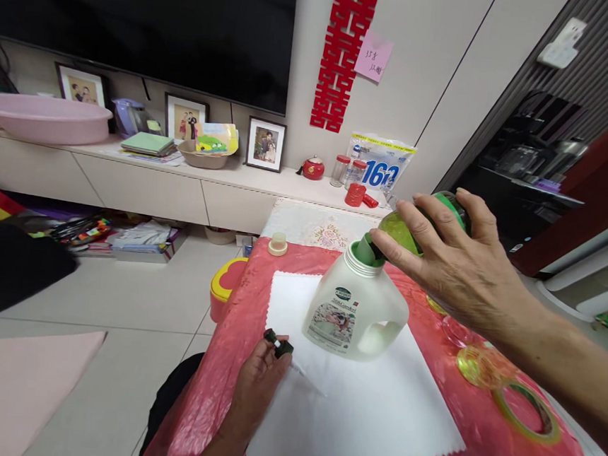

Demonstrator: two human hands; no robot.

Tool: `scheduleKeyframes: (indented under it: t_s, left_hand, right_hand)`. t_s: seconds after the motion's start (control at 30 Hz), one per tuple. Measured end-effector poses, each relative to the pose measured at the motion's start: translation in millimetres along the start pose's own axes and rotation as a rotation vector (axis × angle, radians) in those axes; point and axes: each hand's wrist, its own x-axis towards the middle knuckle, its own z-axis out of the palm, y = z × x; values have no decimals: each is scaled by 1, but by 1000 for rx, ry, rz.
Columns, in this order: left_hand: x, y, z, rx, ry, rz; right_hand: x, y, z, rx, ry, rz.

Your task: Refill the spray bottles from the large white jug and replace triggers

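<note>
My right hand (447, 258) grips a green bottle (413, 227), tipped so that its neck goes into the mouth of a white jug (355, 310). The jug stands on a white cloth (357, 410) spread over a table with a red cover (215, 390). My left hand (259, 380) rests at the cloth's left edge, its fingers pinched on a small dark green cap (279, 344).
A pale yellow cap (278, 243) lies at the table's far end. A tape roll (525, 412) and glassy yellow items (476, 360) lie on the right. A yellow and red stool (227, 285) stands left of the table. A low cabinet (142, 189) carries photo frames and a pink basin (42, 118).
</note>
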Motion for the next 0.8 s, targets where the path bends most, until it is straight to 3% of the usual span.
scheduleKeyframes:
  t_s: [0.5, 0.8]
  left_hand:
    - [0, 4, 4, -39, 14, -26]
    - [0, 3, 5, -58, 25, -29]
  right_hand:
    - [6, -1, -7, -132, -13, -61]
    - [3, -2, -1, 27, 7, -33]
